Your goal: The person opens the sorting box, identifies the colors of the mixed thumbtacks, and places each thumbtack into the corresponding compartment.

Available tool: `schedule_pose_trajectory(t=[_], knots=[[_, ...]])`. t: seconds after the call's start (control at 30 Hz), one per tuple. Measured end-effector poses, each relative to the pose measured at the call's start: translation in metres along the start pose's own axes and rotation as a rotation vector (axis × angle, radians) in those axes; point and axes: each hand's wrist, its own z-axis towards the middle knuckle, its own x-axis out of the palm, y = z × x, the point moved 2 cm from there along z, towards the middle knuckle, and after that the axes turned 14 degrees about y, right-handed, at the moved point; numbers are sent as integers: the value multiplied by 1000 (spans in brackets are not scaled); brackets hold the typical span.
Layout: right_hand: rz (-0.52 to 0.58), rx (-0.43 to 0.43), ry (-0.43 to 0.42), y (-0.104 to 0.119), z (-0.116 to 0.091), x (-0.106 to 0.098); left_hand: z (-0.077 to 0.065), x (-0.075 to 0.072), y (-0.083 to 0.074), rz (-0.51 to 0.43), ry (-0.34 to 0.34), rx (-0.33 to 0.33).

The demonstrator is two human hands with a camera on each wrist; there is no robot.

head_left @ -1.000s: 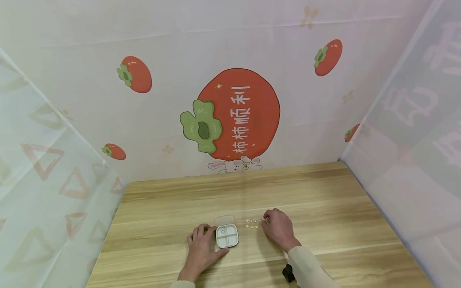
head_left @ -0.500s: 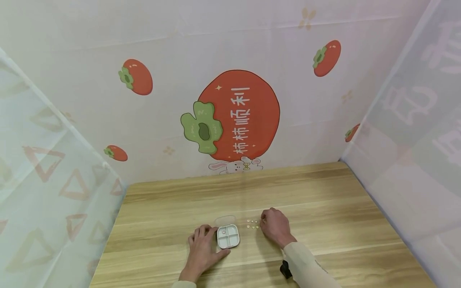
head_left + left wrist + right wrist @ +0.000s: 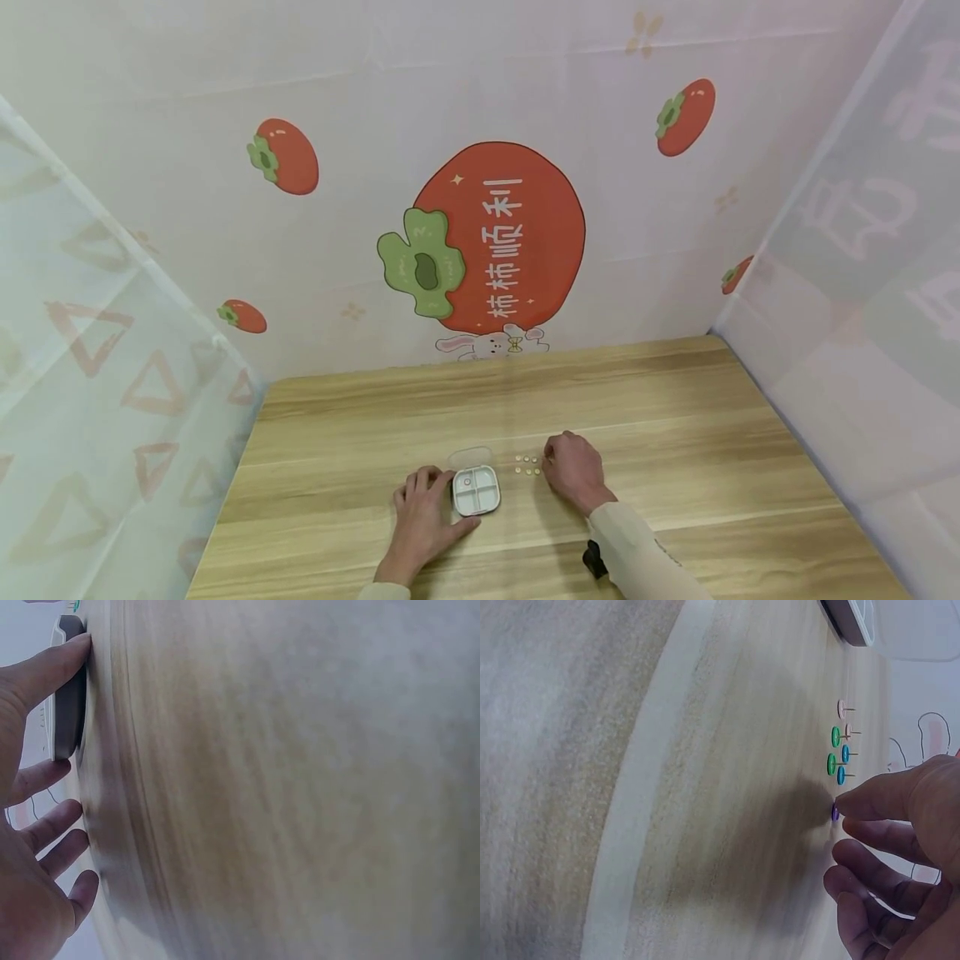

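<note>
My left hand (image 3: 422,521) holds a small white box (image 3: 476,490) with several compartments, thumb at its near side and forefinger at its far left corner. Its clear lid (image 3: 471,457) stands open at the back. One thumbtack (image 3: 467,482) lies in the far left compartment. Right of the box, my right hand (image 3: 576,471) pinches a purple thumbtack (image 3: 835,811) at the table top between thumb and forefinger. Beside those fingertips, several thumbtacks rest points up in two rows, among them a blue thumbtack (image 3: 841,775), a green thumbtack (image 3: 831,764) and a pink thumbtack (image 3: 841,709).
The wooden table (image 3: 360,417) is walled in by printed cloth (image 3: 345,250) at the back and both sides. A black device (image 3: 595,560) sits at my right wrist, below the sleeve.
My right hand has shifted slightly left onto the rightmost thumbtack, which it now covers in the head view. My left hand keeps its hold on the box.
</note>
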Motion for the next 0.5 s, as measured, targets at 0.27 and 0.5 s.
schedule_pose_trajectory(t=[0.27,0.5], knots=[[-15,11,0,1,2,2,0,0,0,-35,37,-30],[-14,8,-8,1,3,4,0,1,1,-35,32,-29]])
